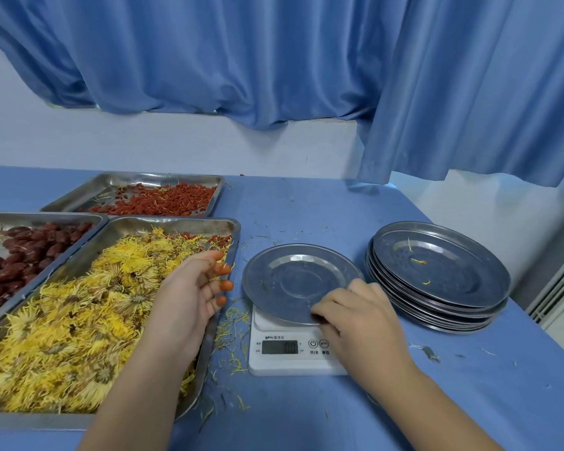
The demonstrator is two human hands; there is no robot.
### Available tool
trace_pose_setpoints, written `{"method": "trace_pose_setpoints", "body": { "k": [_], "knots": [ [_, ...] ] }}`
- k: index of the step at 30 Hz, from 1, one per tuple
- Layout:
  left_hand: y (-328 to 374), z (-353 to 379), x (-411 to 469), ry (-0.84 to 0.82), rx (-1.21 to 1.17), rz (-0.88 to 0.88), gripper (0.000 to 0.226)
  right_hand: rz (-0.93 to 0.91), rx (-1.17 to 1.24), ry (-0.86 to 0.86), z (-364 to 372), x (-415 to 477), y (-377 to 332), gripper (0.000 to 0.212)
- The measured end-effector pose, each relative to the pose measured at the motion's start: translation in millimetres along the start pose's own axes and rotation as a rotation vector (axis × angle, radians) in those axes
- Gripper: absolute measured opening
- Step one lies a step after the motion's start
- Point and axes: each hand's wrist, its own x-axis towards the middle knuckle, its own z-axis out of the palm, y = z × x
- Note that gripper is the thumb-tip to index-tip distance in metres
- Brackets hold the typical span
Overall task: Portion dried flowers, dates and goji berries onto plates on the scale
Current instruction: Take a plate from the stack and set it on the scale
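Fingers (223,285) of the left hand (186,294) are spread and relaxed, holding nothing, above the dried flowers (79,320) in the near tray (176,223) (fingertips stained orange). Right hand (355,317) fingers curl on the near rim of the plate (290,271), which sits on the scale (290,359). Dates (30,252) lie farther left, goji berries (163,203) behind.

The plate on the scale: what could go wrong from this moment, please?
1. The plate is wider than the scale and overhangs it; flowers dropped near its rim might tip it.
2. The right hand pinches the plate's near rim; if it stays, the weight may read false.
3. Loose petals lie beside the scale and could get under it.
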Motion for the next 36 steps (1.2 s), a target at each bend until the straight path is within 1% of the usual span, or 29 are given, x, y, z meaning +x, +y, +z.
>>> {"method": "trace_pose_setpoints", "body": {
  "k": [2,5,7,10,13,15,16,18,20,23,26,30,36],
  "knots": [
    [0.1,0.4,0.2,-0.001,0.009,0.004,0.022,0.039,0.018,-0.040,-3.3,-3.9,0.9,0.019],
    [0.2,0.5,0.0,0.003,0.016,0.013,0.022,0.068,0.039,-0.088,-7.1,-8.0,-0.5,0.020],
    [-0.2,0.2,-0.7,0.009,0.020,0.011,0.022,0.096,0.085,-0.078,-10.4,-10.0,-0.6,0.021],
    [0.1,-0.7,-1.8,0.015,0.020,0.009,0.022,0.149,0.208,-0.051,-16.5,-21.8,2.7,0.015],
    [1.3,-0.8,-2.6,0.028,0.011,0.010,0.021,0.329,0.334,-0.087,-21.6,-42.3,12.3,0.011],
    [1.9,-0.1,-3.5,0.028,0.013,0.013,0.021,0.431,0.349,-0.176,-21.5,-51.7,19.2,0.010],
    [2.0,0.7,-4.2,0.025,0.020,0.015,0.020,0.452,0.354,-0.235,-20.1,-54.2,21.5,0.013],
    [2.1,2.6,-5.3,0.022,0.031,0.015,0.020,0.446,0.359,-0.349,-15.4,-55.8,22.4,0.021],
    [2.5,3.7,-6.0,0.021,0.036,0.017,0.019,0.413,0.339,-0.416,-10.7,-55.2,19.7,0.028],
    [2.9,4.1,-6.0,0.006,0.025,0.020,0.017,0.379,0.314,-0.391,-7.9,-54.5,17.5,0.035],
    [2.7,5.4,-6.9,-0.009,0.021,0.018,0.015,0.334,0.291,-0.376,-9.0,-56.1,16.4,0.036],
    [3.4,8.2,-8.8,-0.012,0.012,0.015,0.012,0.311,0.254,-0.369,-8.6,-56.2,11.6,0.031],
    [5.5,5.9,-8.9,-0.006,-0.014,0.015,0.013,0.364,0.256,-0.367,-8.9,-54.1,2.7,0.025]
  ]
}}
